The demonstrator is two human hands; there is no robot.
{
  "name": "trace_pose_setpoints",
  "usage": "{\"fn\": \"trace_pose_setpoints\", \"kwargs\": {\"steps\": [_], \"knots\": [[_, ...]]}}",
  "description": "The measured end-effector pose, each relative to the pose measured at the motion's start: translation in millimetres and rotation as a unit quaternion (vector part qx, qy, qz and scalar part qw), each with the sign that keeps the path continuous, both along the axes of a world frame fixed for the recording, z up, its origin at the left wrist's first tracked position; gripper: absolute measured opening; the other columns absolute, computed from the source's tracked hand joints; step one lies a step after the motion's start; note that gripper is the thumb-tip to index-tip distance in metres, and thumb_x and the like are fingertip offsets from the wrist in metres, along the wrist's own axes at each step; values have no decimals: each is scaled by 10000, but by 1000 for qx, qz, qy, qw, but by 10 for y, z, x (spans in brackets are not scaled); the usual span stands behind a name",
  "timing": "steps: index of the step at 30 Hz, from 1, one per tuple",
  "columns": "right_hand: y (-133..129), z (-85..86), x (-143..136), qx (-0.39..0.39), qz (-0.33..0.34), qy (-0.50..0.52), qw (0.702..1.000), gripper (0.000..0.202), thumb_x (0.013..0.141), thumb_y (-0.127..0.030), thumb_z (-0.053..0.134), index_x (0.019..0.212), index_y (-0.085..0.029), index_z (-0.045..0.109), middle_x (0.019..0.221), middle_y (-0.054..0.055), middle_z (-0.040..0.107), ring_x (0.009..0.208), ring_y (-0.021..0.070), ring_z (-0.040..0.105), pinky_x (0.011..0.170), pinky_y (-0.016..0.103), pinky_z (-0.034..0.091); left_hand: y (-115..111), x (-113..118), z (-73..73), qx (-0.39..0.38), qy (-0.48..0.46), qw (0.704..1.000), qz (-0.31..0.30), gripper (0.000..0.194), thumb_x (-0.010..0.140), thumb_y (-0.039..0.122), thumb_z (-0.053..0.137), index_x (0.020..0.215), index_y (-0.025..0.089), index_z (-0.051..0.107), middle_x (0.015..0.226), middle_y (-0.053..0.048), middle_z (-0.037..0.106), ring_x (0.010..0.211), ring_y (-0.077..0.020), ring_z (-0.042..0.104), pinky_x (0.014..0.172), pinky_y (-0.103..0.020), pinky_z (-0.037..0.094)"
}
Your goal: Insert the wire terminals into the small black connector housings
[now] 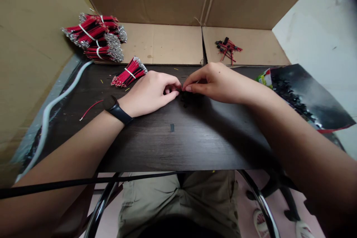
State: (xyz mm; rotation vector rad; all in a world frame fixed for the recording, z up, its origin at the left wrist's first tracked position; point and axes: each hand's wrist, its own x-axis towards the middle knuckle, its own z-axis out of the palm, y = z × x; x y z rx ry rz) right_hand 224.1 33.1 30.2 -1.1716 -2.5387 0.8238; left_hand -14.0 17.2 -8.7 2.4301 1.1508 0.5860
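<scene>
From the head camera, both hands meet at the middle of a dark wood-grain table (195,145). The left hand (152,93), with a black wristband (118,109), curls its fingers inward, and the right hand (214,81) pinches thumb against forefinger. Between the fingertips sits a small black part (180,90), too tiny and too hidden to make out its shape; whether the left hand also grips it cannot be told. Just below the fingertips lies a little heap of black pieces (189,100), matte and knobbly, touching the tabletop.

Near the left hand lies a bundle of red wires (129,72), tied with a white band, its ends silvery. A larger stack of such bundles (96,37) rests farther back on cardboard (167,44). A single loose red wire (90,108) lies by the wrist. Well apart, at the back right, sits a small cluster of wires with black plugs (227,49). A glossy dark bag (309,96) lies open at the right.
</scene>
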Motion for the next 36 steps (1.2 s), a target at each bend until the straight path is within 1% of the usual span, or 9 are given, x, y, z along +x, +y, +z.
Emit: {"fn": "trace_pose_setpoints", "kwargs": {"steps": [3, 7, 14, 17, 19, 24, 31, 33, 36], "knots": [[-20, 9, 1, 12, -11, 5, 1000, 253, 933, -207, 661, 1044, -199, 889, 940, 34, 839, 880, 202, 728, 835, 305, 490, -1, 12, -1, 2, 0, 1000, 1, 187, 951, 278, 665, 1021, 206, 823, 826, -21, 775, 679, -174, 661, 668, -316, 458], [-40, 37, -7, 7, -18, 9, 1000, 266, 981, -240, 627, 1068, -194, 873, 905, 39, 816, 877, 199, 711, 830, 302, 476, -4, 25, 8, 4, -4, 1000, 1, 186, 952, 280, 659, 986, 200, 823, 822, -27, 783, 685, -182, 666, 679, -322, 461], [-61, 59, -17, -39, -61, 1, 997, 246, 1010, -274, 638, 938, -154, 840, 776, 42, 758, 745, 182, 647, 707, 301, 447, -2, 24, 0, 3, -15, 1000, -6, 188, 957, 250, 668, 1024, 192, 834, 859, -29, 803, 702, -180, 680, 709, -330, 483], [-74, 40, 2, -41, -72, 10, 997, 269, 1014, -313, 640, 944, -159, 849, 744, 33, 745, 718, 179, 632, 672, 305, 442, -8, 25, 3, 1, -16, 1000, -4, 195, 957, 255, 671, 1038, 193, 837, 878, -34, 811, 719, -188, 693, 724, -338, 499], [-82, 21, 21, -34, -70, 15, 997, 266, 1005, -327, 652, 969, -165, 860, 756, 31, 758, 737, 185, 644, 688, 309, 454, -13, 27, 8, -2, -14, 1000, -2, 194, 958, 259, 674, 1040, 195, 838, 885, -38, 815, 728, -194, 701, 737, -344, 510], [-91, -55, 66, -4, -58, 54, 997, 230, 914, -209, 681, 1028, -173, 877, 903, 50, 832, 833, 194, 714, 789, 315, 502, -14, 27, 4, -1, -13, 1000, 0, 183, 956, 255, 687, 1042, 201, 839, 876, -36, 814, 727, -193, 702, 729, -343, 509], [-69, -207, 90, -2, -53, 121, 991, 305, 816, -31, 677, 1024, -164, 855, 929, 36, 839, 860, 188, 760, 802, 295, 567, -15, 27, 8, -2, -1, 1000, 6, 201, 951, 267, 671, 1038, 191, 836, 862, -27, 805, 731, -185, 707, 749, -331, 521], [-87, -194, 56, -5, -50, 126, 991, 298, 818, -17, 693, 1025, -162, 852, 931, 36, 838, 847, 188, 765, 793, 299, 577, -25, 36, 13, -8, -5, 1000, 10, 207, 948, 271, 672, 1045, 192, 837, 859, -25, 805, 731, -183, 709, 766, -331, 536], [-184, -58, 58, 30, -67, 110, 991, 223, 877, -72, 729, 1026, -179, 856, 946, 45, 839, 867, 213, 766, 827, 345, 588, -36, 45, 12, -15, -20, 1000, 5, 207, 942, 263, 679, 1055, 192, 838, 865, -21, 809, 726, -176, 710, 779, -329, 553]]}}
